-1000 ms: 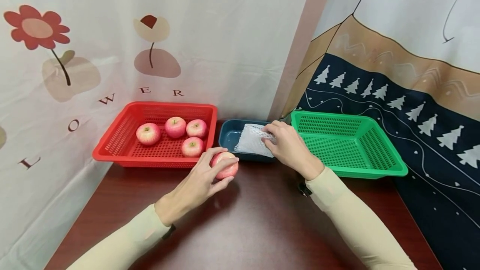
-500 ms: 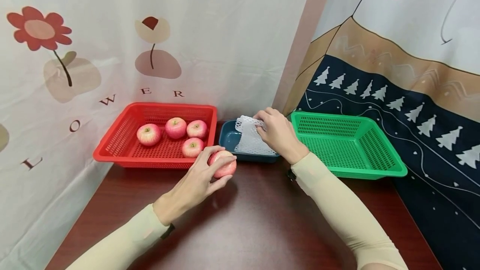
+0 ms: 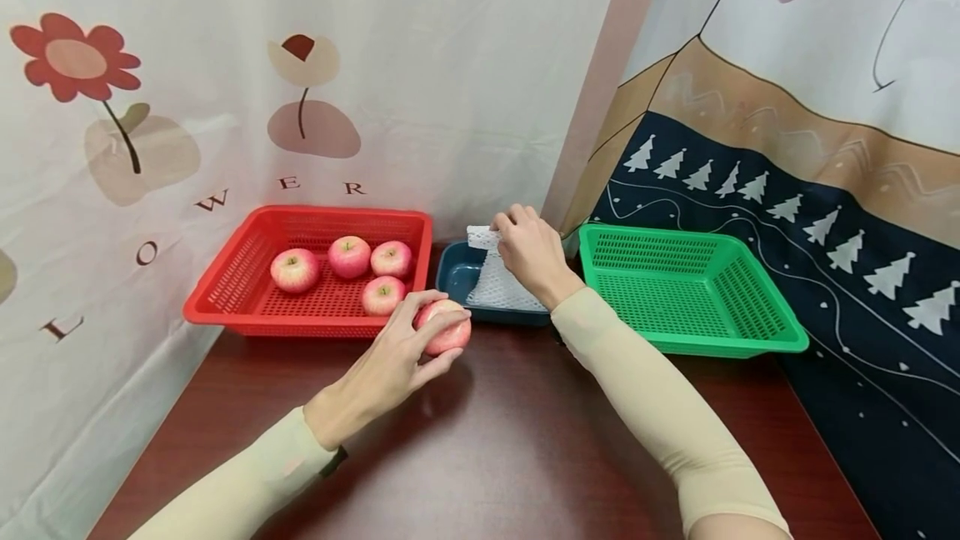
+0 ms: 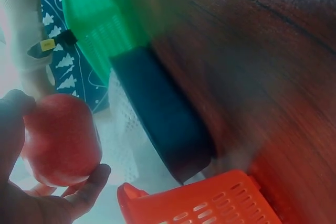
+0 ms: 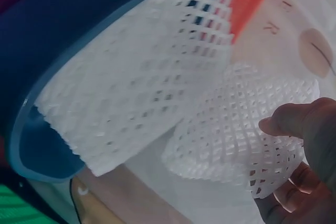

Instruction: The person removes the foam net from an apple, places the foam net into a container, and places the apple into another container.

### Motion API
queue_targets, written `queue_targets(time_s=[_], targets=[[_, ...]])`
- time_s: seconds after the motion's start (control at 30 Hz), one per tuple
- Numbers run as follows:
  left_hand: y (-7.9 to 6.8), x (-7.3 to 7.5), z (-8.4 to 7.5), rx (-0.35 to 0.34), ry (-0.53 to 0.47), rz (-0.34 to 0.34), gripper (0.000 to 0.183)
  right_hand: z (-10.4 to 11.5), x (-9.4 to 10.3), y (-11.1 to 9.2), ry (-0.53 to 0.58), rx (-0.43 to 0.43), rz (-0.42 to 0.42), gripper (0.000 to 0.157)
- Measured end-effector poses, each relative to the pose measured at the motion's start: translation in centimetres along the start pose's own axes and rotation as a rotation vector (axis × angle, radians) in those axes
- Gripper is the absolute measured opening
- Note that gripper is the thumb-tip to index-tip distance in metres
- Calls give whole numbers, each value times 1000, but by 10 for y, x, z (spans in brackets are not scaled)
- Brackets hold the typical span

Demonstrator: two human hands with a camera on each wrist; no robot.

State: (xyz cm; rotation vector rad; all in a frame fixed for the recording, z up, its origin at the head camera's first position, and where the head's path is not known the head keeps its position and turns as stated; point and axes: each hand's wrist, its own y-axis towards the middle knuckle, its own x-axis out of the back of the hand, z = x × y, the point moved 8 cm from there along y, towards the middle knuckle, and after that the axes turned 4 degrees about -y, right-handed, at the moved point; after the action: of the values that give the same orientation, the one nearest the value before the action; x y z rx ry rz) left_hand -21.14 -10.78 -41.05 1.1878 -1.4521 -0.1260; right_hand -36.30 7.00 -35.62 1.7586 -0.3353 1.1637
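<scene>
My left hand [image 3: 386, 369] grips a red apple [image 3: 447, 328] above the table, just in front of the gap between the red basket and the blue tray. In the left wrist view the apple [image 4: 62, 140] sits between thumb and fingers. Over the blue tray [image 3: 453, 269], my right hand [image 3: 531, 255] pinches a white foam net sleeve [image 3: 482, 237] by its end. The right wrist view shows this foam net sleeve [image 5: 231, 129] between thumb and fingers, apart from the tray's rim. Another foam net sleeve [image 3: 498, 286] lies in the tray, its open mesh end pointing up.
A red basket [image 3: 247, 322] with several apples [image 3: 349, 257] stands at the left, beside the tray. To the tray's right is a green basket [image 3: 697, 340]. Printed curtains [image 3: 465, 65] hang behind the dark wood table [image 3: 480, 448].
My right hand has moved up and left, lifting one foam net sleeve off the others in the tray. The left hand with the apple has barely moved.
</scene>
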Motion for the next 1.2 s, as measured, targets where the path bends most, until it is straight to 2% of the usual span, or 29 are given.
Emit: queue_targets(time_s=[0.17,0.47,0.83,1.03,1.2], targets=[[2,1,2,6,1,4,57,-1,-15,1,-48,12,49,16],[6,7,5,3,0,-7,57,-1,-42,-4,-79,-3,221,18],[9,19,11,48,21,-20,56,0,-55,-13,14,-52,393,25],[11,25,14,73,8,-3,56,0,-62,-20,62,-87,510,34],[12,30,18,84,13,-4,56,-2,-68,-26,127,-119,574,38]])
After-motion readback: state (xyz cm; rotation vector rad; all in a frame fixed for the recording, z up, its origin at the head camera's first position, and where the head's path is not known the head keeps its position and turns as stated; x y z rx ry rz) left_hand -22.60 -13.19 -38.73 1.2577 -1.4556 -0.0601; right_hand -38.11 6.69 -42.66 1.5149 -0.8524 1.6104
